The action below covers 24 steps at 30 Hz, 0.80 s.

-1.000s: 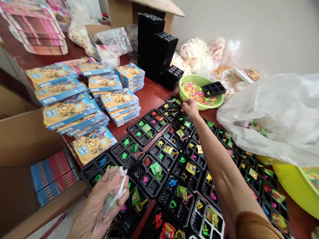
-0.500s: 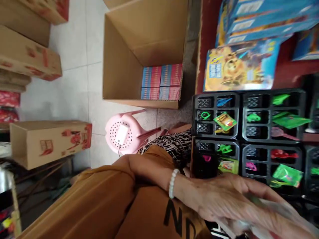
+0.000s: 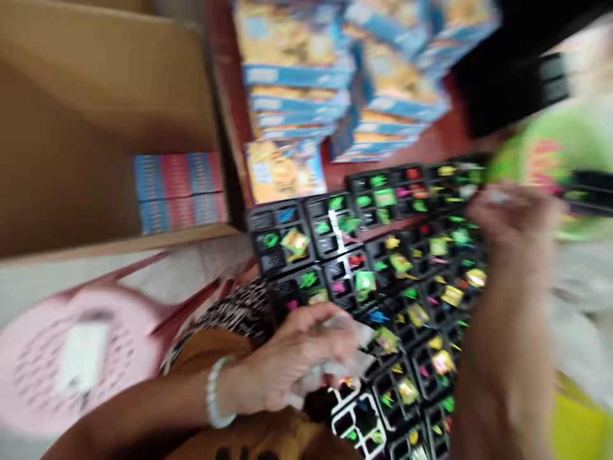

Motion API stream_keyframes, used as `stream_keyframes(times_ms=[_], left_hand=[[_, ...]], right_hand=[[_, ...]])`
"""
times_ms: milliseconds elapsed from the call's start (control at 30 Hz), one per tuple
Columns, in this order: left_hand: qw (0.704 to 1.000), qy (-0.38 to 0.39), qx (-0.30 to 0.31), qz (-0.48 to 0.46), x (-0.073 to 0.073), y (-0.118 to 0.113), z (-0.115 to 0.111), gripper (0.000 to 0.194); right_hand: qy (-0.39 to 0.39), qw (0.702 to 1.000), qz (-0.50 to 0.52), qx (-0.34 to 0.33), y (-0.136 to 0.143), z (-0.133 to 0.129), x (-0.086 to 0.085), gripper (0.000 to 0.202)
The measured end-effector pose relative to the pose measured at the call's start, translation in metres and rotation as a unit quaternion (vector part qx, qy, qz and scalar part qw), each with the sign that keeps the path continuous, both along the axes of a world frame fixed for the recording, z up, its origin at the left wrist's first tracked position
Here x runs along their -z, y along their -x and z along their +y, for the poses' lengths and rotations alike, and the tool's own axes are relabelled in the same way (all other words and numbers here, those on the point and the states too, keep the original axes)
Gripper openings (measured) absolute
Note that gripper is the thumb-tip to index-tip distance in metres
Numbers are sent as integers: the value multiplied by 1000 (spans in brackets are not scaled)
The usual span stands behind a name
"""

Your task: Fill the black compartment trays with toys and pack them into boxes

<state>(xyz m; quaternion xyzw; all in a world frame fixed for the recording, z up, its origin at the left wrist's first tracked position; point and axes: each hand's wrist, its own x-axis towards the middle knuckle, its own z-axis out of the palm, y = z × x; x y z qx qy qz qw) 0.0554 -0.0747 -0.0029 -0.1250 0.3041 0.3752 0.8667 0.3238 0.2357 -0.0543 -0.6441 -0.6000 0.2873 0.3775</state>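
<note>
My left hand (image 3: 297, 354), with a pale bead bracelet (image 3: 218, 393) at its wrist, is closed around several whitish, see-through plastic packets (image 3: 335, 367). What is inside them is too blurred to tell. It hangs over the near left part of rows of black compartment trays (image 3: 313, 260). Small coloured plastic toys and foil packets, such as a green packet (image 3: 364, 282), lie in the compartments. Stretched across the trays' right side, my right hand (image 3: 512, 207) is at the far rows. Motion smears its fingers, and a small whitish patch shows by them.
Stacked blue-and-yellow boxes (image 3: 297, 102) stand on the red table (image 3: 230, 96) behind the trays. An open carton (image 3: 96, 128) with blue and pink boxes (image 3: 179, 191) is at left, above a pink stool (image 3: 129, 319). A green round object (image 3: 569, 160) lies beyond my right hand.
The view has swung right, showing more trays and box stacks. My right arm has come into view, reaching over the trays. My left hand still holds the plastic packets.
</note>
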Motion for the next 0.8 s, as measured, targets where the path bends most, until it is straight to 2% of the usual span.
stream_keyframes(times_ms=[33,67,133,267,333,467,600,700,800], left_hand=[[1000,-8,-5,11,-2,2,6,39],[999,-25,-10,17,-3,4,11,38],[998,-44,-10,36,-4,6,21,39],[995,-14,-3,99,-8,7,28,44],[993,1,-2,120,-8,7,28,47],[992,-7,-7,126,-7,6,31,42],[991,-13,-16,129,-7,5,39,42],[989,-16,-9,145,-8,4,44,46],[989,-22,-9,148,-9,2,47,48]], right_hand=[[4,1000,15,25,-16,5,-23,18],[14,998,36,43,-27,9,-38,21],[28,994,77,65,-37,13,-49,24],[30,991,112,69,-32,14,-37,20],[42,993,91,68,-29,12,-32,21],[81,992,-87,39,-25,7,-32,27],[106,951,-288,-38,-22,-3,-34,33],[112,930,-348,-41,-20,-9,-33,35],[80,934,-348,-15,-19,-16,-32,40]])
